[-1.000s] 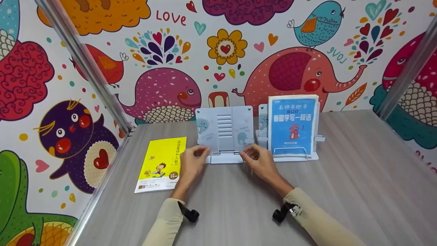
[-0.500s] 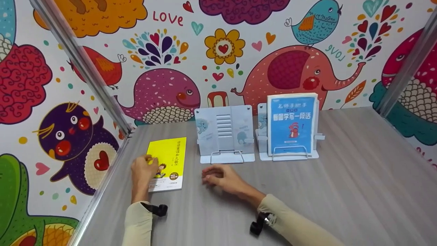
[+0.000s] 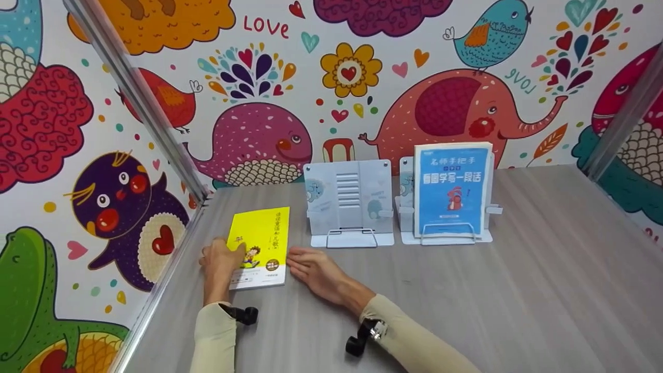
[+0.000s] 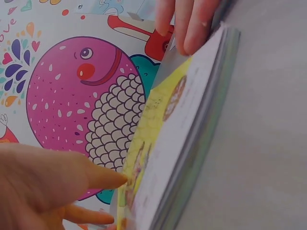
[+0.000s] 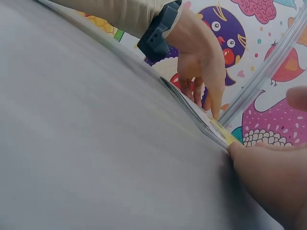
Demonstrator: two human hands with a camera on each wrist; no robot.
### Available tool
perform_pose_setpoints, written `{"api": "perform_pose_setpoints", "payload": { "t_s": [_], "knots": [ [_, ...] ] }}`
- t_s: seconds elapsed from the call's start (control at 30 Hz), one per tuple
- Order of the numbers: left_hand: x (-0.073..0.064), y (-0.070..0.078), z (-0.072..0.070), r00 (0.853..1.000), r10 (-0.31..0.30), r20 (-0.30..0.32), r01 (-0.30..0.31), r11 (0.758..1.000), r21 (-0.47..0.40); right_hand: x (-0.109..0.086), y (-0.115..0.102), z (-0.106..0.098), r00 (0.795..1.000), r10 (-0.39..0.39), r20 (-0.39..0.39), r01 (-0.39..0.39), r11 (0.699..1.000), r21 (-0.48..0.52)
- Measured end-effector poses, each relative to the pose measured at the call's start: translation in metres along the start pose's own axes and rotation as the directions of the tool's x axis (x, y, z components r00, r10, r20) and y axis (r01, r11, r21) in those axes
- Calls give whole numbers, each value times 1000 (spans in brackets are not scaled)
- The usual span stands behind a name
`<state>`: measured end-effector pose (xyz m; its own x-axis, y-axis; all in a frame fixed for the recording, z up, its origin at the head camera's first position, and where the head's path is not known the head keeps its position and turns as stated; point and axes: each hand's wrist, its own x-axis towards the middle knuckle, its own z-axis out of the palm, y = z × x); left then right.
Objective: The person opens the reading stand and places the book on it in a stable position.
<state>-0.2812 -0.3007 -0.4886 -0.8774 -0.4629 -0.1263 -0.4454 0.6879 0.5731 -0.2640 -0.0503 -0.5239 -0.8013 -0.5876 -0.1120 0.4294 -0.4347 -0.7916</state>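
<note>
A thin yellow book point(image 3: 259, 243) with a cartoon child on its cover lies flat on the table, left of the middle. My left hand point(image 3: 221, 264) is at its left edge, thumb on the cover and fingers at the side; the fingertips are partly hidden. In the left wrist view, the thumb point(image 4: 103, 178) touches the cover. Against the book's right edge, my right hand point(image 3: 321, 274) rests with fingers fairly straight. From the right wrist view, the left hand point(image 5: 204, 67) reaches down over the far side of the book.
Behind the book stands a white metal book stand point(image 3: 349, 199) with a wire holder at its foot. To its right, a second stand point(image 3: 406, 217) bears an upright blue book point(image 3: 450, 191). A wall point(image 3: 352, 31) with cartoon animals borders the table point(image 3: 466, 300).
Both hands have left the wire holder of the bare stand and moved left to the yellow book. In the last half second, the right hand has come up against its right edge.
</note>
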Motion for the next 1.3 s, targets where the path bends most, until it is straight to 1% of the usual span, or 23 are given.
{"api": "perform_pose_setpoints", "payload": {
  "t_s": [0.07,0.17,0.23,0.3,0.4,0.5,0.57,0.63,0.73,0.83,0.93,1.03,1.13,1.17,1.23,1.3],
  "knots": [
    [0,2,1,1000,-11,8,11,1000,6,2,-1,-1,1000,5,-4,-5,1000,-14],
    [2,4,3,1000,3,8,-3,1000,23,3,-4,-4,1000,4,-7,-4,999,-40],
    [4,3,4,1000,15,-1,-15,1000,12,3,-5,-4,1000,-1,-5,1,999,-47],
    [6,2,5,1000,13,-17,-13,1000,-16,4,-6,-5,1000,-1,-3,1,999,-52],
    [7,0,9,997,9,-72,-15,997,-72,3,-4,-5,1000,-2,-11,1,999,-51],
    [8,-2,13,989,-1,-149,-20,990,-142,3,-1,-4,1000,-6,-23,5,999,-49],
    [8,-2,15,981,-9,-195,-29,982,-189,3,0,-4,999,-14,-36,12,999,-49],
    [7,-1,15,975,-24,-220,-30,971,-236,3,1,-3,998,-22,-53,20,999,-48],
    [6,1,14,970,-43,-238,-29,957,-290,5,3,0,996,-34,-80,30,998,-50],
    [7,1,14,970,-64,-235,-24,935,-355,6,5,2,994,-48,-93,42,997,-61],
    [7,4,16,964,-82,-254,-36,902,-430,5,5,4,994,-60,-88,53,995,-82],
    [6,8,19,948,-94,-304,-73,866,-495,4,4,6,994,-64,-84,55,993,-104],
    [5,14,22,928,-90,-361,-132,829,-544,1,2,7,992,-85,-96,67,982,-174],
    [4,16,23,922,-84,-378,-152,818,-555,1,1,7,989,-99,-107,74,974,-216],
    [3,22,26,916,-71,-396,-185,800,-571,-1,-1,8,981,-145,-127,97,942,-320],
    [1,28,28,910,-50,-412,-222,779,-587,-4,-3,7,971,-195,-141,116,893,-435]
  ]
}}
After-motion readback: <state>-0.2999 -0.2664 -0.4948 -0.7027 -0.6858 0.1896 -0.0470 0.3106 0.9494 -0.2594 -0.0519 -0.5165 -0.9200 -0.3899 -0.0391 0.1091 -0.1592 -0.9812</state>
